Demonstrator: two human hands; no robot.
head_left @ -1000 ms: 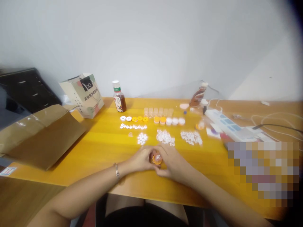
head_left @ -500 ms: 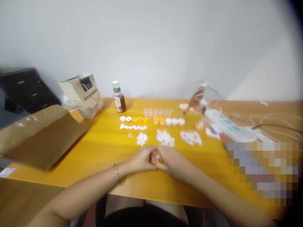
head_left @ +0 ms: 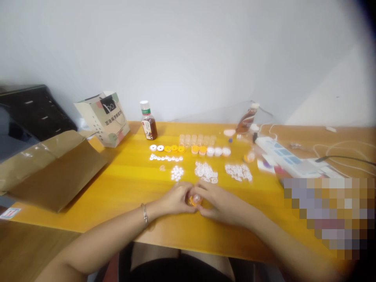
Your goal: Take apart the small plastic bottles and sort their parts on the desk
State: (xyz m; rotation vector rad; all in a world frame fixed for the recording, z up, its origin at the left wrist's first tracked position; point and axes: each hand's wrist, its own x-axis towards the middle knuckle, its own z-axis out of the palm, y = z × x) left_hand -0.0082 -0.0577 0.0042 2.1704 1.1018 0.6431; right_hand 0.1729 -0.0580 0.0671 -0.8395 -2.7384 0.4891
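Note:
Near the table's front edge, my left hand (head_left: 177, 198) curls around a small round orange-and-clear plastic piece (head_left: 194, 200). My right hand (head_left: 219, 203) closes on the same piece from the right, its fingertips behind and its thumb at the front. Blur hides the piece's finer shape. Just beyond my hands lie a cluster of small white discs (head_left: 177, 173) and two heaps of flat white cut-out pieces (head_left: 205, 172). Behind these are a row of small white parts (head_left: 166, 158), white and orange rings (head_left: 167, 149), lidded round pieces (head_left: 210, 151) and clear cups (head_left: 194, 140).
An open cardboard box (head_left: 55, 172) and a paper bag (head_left: 107, 117) stand on the left. Dark drink bottles, one upright (head_left: 149, 123) and one tilted (head_left: 246, 119), are near the wall. At right are a power strip (head_left: 276, 152), cables and another orange-and-clear piece (head_left: 249, 157).
My right thumb has moved off the top of the piece towards its front, and the right fingers have loosened a little, leaving more of the piece visible. My left hand keeps its hold.

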